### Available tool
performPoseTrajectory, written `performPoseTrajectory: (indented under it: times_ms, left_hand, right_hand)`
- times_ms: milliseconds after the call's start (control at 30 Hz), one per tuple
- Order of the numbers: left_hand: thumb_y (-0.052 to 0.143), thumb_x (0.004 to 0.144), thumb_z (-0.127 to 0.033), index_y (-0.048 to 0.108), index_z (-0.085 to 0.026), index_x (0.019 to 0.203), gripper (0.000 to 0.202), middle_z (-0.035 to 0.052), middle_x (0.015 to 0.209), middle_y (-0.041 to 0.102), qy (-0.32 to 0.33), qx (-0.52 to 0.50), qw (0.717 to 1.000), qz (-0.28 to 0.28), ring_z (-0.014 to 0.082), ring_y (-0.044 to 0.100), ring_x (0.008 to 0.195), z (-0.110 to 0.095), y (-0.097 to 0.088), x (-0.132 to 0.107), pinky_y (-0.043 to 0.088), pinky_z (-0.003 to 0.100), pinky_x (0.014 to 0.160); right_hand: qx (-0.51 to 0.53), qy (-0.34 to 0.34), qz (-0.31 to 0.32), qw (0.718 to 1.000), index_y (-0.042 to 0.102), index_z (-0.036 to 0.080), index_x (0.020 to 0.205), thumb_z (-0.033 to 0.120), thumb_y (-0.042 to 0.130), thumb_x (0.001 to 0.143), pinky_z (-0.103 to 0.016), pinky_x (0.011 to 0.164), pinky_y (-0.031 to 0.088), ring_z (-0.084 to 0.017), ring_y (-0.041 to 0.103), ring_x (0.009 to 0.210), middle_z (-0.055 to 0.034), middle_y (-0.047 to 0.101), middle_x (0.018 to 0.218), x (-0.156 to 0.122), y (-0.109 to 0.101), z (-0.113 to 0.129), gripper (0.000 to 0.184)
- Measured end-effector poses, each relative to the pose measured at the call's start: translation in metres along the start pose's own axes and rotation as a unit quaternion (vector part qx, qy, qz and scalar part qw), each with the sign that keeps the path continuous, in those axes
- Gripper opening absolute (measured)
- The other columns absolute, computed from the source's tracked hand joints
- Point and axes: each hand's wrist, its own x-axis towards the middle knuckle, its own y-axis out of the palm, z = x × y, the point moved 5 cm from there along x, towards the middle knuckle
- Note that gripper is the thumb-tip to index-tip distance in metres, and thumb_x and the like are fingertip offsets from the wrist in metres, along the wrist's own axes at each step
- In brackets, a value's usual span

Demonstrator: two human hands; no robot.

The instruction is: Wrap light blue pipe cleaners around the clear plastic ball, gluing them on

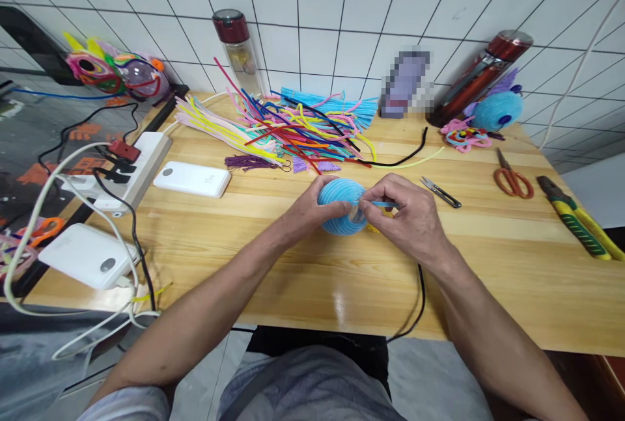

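Observation:
A ball wrapped in rows of light blue pipe cleaner (338, 206) sits in my left hand (319, 203), whose fingers and thumb are closed around it. On the side toward my right hand, a small see-through patch of the ball shows without wrapping. My right hand (407, 213) pinches a blue pipe cleaner end (383, 203) against that side. Partly hidden beneath my right hand is a yellow object (373, 229) whose kind I cannot make out. A black cord (422, 291) runs from near that hand over the table's front edge.
Behind my hands lies a heap of coloured pipe cleaners (303, 125). Thread snips (441, 192), scissors (512, 177) and pliers (576, 219) lie to the right. Power banks (193, 179), a power strip (139, 164) and loose cables are at left. Bottles (239, 50) stand along the tiled wall.

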Motion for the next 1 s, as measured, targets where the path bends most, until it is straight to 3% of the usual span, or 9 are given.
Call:
performPoseTrajectory:
  times_ms: [1000]
  left_hand:
    - [0.084, 0.070, -0.052, 0.052, -0.019, 0.141, 0.084, 0.0130, 0.137, 0.064, -0.014, 0.028, 0.999, 0.004, 0.0361, 0.062, 0.127, -0.0041, 0.0016, -0.0022, 0.051, 0.048, 0.105]
  right_hand:
    - [-0.017, 0.003, 0.007, 1.000, 0.068, 0.024, 0.077, 0.017, 0.068, 0.088, -0.032, 0.066, 0.049, -0.017, 0.066, 0.068, -0.0003, 0.071, 0.074, -0.0004, -0.0014, -0.0012, 0.013]
